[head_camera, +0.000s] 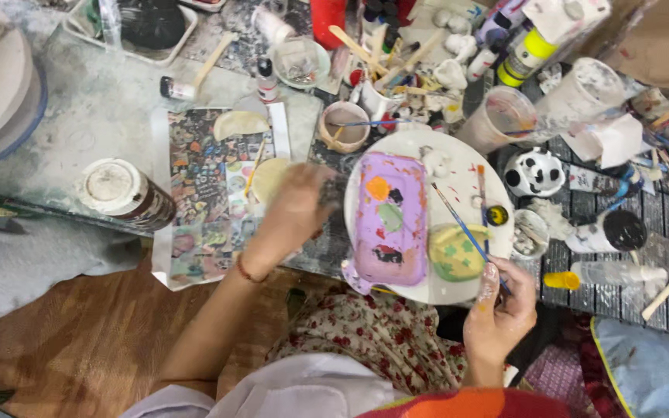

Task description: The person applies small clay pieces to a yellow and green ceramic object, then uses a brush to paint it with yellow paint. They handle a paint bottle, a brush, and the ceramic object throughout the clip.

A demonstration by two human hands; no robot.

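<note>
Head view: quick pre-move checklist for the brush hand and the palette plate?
1. Brush grip: right hand holds the blue-handled brush near its lower end. ok.
2. Brush tip: it lies over the white round plate; what it touches, cannot tell.
3. Plate support: left hand is at the plate's left edge; actual grip, cannot tell, blurred.
4. Paint at hand: purple tray with orange, green and dark blobs sits on the plate. ok.
5. Workpiece: yellow-green disc lies on the plate under the brush shaft. ok.
6. Room around the plate: cups, bottles and sticks crowd its top and right edges. not ok.
</note>
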